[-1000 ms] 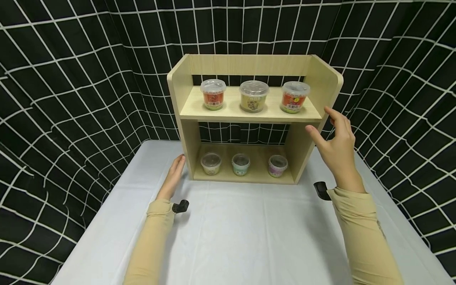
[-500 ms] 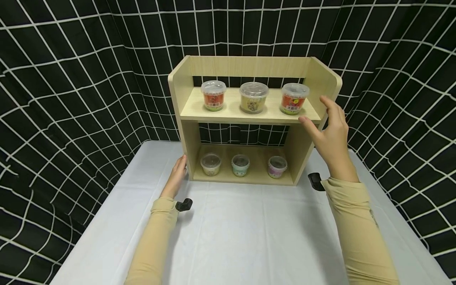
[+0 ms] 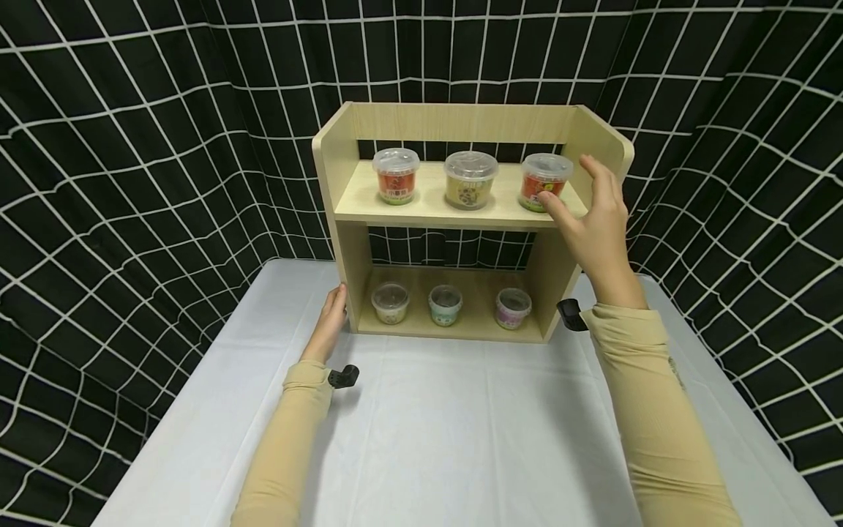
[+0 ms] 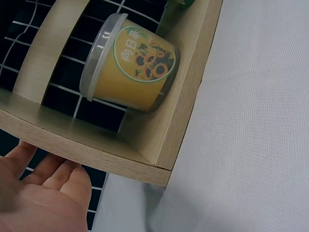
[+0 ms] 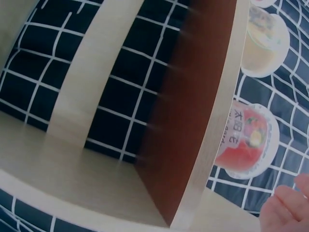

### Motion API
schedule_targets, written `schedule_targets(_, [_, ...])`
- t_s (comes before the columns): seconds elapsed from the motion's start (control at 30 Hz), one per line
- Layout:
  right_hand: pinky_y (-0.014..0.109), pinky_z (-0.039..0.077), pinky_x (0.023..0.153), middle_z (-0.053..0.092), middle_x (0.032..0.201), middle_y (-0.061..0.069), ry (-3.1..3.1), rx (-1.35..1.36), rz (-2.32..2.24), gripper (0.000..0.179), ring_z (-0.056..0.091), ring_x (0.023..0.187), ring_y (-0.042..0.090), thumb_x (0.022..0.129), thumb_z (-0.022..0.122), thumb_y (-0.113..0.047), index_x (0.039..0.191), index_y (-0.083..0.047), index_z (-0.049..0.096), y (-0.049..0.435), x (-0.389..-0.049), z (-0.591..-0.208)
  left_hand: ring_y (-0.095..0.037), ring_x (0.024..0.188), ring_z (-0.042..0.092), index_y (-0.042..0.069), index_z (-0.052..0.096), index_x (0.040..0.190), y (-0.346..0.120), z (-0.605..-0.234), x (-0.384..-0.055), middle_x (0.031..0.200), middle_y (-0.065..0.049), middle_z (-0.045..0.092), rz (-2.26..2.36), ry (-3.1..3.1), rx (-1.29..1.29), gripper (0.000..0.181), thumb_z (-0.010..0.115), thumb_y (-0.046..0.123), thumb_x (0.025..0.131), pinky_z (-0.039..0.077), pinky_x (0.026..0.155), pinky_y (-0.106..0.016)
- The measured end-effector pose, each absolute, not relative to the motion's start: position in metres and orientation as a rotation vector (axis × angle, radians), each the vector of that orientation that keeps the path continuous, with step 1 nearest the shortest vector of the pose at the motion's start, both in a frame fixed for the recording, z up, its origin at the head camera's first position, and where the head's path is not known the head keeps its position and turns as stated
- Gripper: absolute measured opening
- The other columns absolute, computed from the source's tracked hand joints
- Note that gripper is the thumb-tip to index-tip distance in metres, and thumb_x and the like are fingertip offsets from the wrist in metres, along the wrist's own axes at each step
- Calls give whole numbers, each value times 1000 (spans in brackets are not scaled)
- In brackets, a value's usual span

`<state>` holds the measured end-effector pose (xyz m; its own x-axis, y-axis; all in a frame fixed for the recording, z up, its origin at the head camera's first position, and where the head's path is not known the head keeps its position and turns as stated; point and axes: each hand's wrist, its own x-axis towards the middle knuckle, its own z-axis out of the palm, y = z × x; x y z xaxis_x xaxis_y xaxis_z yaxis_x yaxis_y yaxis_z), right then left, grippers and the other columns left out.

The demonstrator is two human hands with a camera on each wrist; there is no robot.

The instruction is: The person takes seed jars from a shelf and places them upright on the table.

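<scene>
My right hand has fingers spread wide, holding nothing, beside the red cup at the shelf's upper right; I judge it's not yet gripped. My left hand's uncurled fingers touch the shelf's side.

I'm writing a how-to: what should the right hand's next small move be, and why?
Probably ease the right hand inward round the rightmost cup on the upper shelf: thumb and fingers are spread toward it, and the right-wrist view shows visible fingers apart from it.
</scene>
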<state>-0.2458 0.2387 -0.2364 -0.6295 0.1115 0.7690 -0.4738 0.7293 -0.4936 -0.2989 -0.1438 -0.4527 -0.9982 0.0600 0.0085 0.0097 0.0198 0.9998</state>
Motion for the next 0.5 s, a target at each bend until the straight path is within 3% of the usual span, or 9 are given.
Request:
schedule_targets(0.37, [34, 15, 109, 24, 147, 13, -2321, 117, 972, 82, 19, 135, 20, 86, 63, -45, 145, -5, 23, 231, -263, -224, -27, 137, 12, 2, 16, 145, -142, -443, -293, 149, -17, 13, 2195, 2186, 53, 67, 28, 49, 99, 15, 110, -38])
schedule_targets(0.5, [36, 15, 110, 23, 147, 15, -2352, 80, 1005, 83, 19, 135, 24, 86, 62, -45, 145, -5, 21, 230, -267, -224, -26, 136, 14, 5, 18, 144, -143, -450, -298, 149, -15, 15, 2189, 2207, 38, 71, 30, 55, 96, 17, 110, -37])
